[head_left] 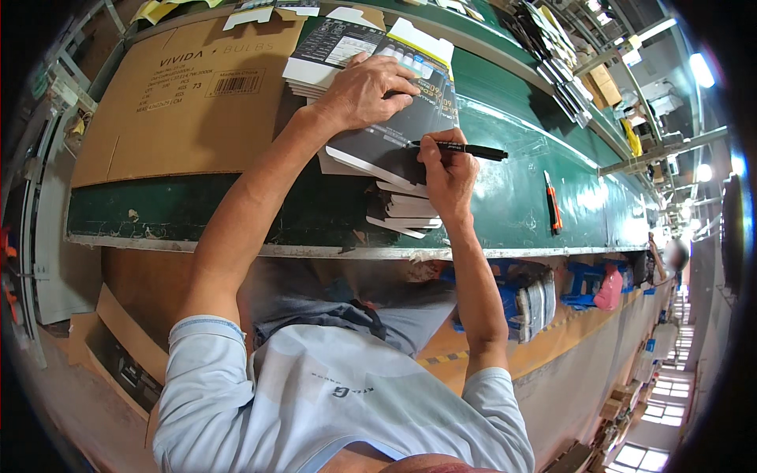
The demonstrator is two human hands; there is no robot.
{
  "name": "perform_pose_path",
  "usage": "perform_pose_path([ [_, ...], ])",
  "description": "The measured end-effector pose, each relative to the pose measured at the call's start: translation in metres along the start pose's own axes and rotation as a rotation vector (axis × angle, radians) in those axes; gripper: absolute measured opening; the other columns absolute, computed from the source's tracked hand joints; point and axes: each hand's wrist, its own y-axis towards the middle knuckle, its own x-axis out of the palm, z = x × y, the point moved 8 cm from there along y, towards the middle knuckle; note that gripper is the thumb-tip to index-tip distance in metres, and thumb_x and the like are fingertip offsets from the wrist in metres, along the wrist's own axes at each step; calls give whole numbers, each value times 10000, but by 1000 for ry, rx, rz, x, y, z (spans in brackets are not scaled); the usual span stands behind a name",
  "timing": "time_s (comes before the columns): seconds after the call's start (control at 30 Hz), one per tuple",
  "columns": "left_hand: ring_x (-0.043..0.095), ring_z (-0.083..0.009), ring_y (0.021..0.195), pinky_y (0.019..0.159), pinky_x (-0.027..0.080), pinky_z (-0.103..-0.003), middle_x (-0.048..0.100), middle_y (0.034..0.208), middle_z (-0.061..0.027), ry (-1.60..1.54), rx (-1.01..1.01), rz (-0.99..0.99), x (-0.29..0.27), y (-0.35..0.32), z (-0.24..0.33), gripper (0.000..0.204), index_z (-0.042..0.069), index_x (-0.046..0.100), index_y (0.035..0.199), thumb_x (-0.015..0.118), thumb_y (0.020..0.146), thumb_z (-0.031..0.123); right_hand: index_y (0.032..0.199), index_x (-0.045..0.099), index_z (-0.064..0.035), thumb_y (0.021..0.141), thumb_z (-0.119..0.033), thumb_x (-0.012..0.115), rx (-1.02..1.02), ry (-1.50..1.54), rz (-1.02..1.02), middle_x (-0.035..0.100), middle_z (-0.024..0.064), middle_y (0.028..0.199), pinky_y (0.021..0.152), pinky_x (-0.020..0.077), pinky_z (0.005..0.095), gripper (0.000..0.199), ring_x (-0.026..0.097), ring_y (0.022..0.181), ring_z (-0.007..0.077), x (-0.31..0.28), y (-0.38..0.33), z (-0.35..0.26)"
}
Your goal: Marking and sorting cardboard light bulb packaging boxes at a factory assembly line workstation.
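Observation:
A stack of flat, unfolded black printed cartons point(378, 142) with white edges lies on the green worktop in front of me. My left hand point(369, 91) rests on the top sheet, its palm down and fingers partly stretched out over the printed face. In my right hand point(449, 175) a black marker pen point(473, 150) is gripped between thumb and fingers. Its tip points left onto the top carton, and its back end sticks out to the right. The lower sheets of the stack fan out unevenly toward the near edge.
A large brown cardboard box point(189, 102) lies flat on the left of the green worktop point(520, 197). An orange and black utility knife point(553, 203) lies to the right. More flat black cartons point(556, 63) are piled beyond, at the far right. An open carton point(118, 355) stands below left.

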Motion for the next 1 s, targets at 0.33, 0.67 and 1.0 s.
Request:
perform_pose_path([
  [0.33, 524, -218, 1325, 1200, 311, -449, 675, 1305, 6, -5, 3, 2, 1, 0, 0, 229, 200, 776, 1108, 656, 943, 306, 908, 641, 8, 930, -82, 674, -9, 155, 37, 637, 40, 636, 534, 450, 239, 98, 572, 582, 57, 0, -6, 5],
  [0.67, 525, -218, 1327, 1200, 306, -470, 675, 1310, 12, -2, -4, 4, 1, 0, -2, 220, 216, 778, 1106, 649, 951, 303, 910, 651, 8, 926, -92, 685, 25, 56, -27, 620, 20, 627, 497, 418, 229, 107, 535, 556, 37, 4, -3, -4],
  [1.0, 529, -213, 1322, 1206, 309, -467, 673, 1312, 23, 9, -5, 4, 2, -1, -1, 221, 218, 777, 1107, 642, 956, 307, 894, 651, 10, 928, -86, 678, 9, 13, -42, 619, 23, 615, 494, 418, 234, 105, 537, 545, 42, 4, -4, -5],
])
